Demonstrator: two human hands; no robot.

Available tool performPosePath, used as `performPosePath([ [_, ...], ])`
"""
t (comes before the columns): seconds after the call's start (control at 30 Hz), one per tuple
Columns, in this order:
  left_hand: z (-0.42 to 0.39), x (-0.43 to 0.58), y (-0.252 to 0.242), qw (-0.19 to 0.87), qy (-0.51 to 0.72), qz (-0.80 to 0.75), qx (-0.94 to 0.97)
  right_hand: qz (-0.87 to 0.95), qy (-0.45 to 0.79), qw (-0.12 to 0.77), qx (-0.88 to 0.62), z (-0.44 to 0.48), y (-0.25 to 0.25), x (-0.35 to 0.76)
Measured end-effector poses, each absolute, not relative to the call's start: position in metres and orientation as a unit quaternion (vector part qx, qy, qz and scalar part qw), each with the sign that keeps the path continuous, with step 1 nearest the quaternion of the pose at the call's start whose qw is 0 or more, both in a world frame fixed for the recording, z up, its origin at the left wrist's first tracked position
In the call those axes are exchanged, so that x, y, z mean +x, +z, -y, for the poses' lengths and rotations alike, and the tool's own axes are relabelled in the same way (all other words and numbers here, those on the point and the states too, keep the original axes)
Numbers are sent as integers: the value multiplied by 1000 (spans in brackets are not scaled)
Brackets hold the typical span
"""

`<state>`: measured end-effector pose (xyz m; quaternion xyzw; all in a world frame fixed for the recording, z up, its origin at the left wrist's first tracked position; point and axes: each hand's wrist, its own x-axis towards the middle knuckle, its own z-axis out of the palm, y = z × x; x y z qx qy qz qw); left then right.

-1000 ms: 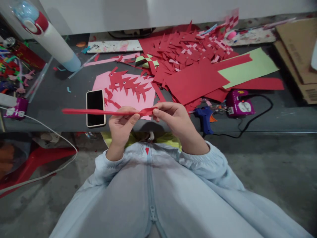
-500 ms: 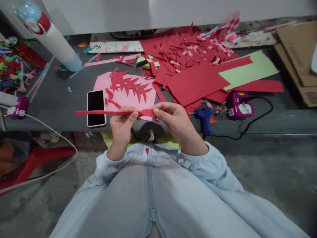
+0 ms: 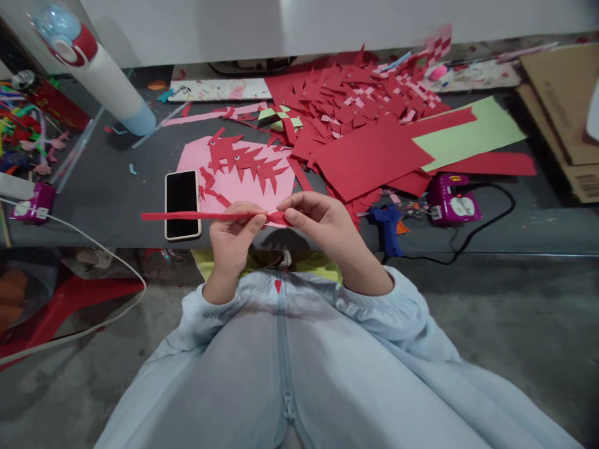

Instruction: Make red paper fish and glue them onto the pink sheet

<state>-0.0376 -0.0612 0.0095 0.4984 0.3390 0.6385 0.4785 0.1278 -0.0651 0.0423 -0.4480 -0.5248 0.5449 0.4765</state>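
Note:
A long, narrow red paper strip [image 3: 187, 216] stretches level across the front of the table, its free end passing over a phone [image 3: 181, 202]. My left hand [image 3: 234, 240] pinches it between thumb and fingers near its right part. Close beside, my right hand [image 3: 322, 231] grips the strip's right end, where the paper looks folded; the fingertips hide part of it. Beyond my hands lies a pink sheet [image 3: 224, 198] bearing red spiky paper shapes [image 3: 243, 159], two of them with small googly eyes.
Red cut-paper pieces [image 3: 346, 87] heap at the back, beside red sheets [image 3: 374, 156] and a green sheet [image 3: 477, 134]. A blue glue gun [image 3: 387, 229] and purple box [image 3: 453, 199] with a black cord sit right. A bottle [image 3: 107, 87] stands left; cardboard [image 3: 556, 112] lies far right.
My right hand has shifted slightly left, toward my left hand, and its fingers now cover more of the strip's right end. The left hand keeps its pinch.

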Motion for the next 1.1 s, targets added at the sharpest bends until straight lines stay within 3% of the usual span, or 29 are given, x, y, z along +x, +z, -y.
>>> performPosePath([
  [0.23, 62, -37, 16, 486, 624, -364, 492, 670, 348, 480, -447, 66, 45, 128],
  [0.57, 61, -40, 24, 460, 545, -432, 552, 691, 341, 426, -475, 68, 49, 125],
  [1.1, 54, -46, 19, 533, 502, -505, 457, 683, 323, 404, -516, 75, 28, 146],
])
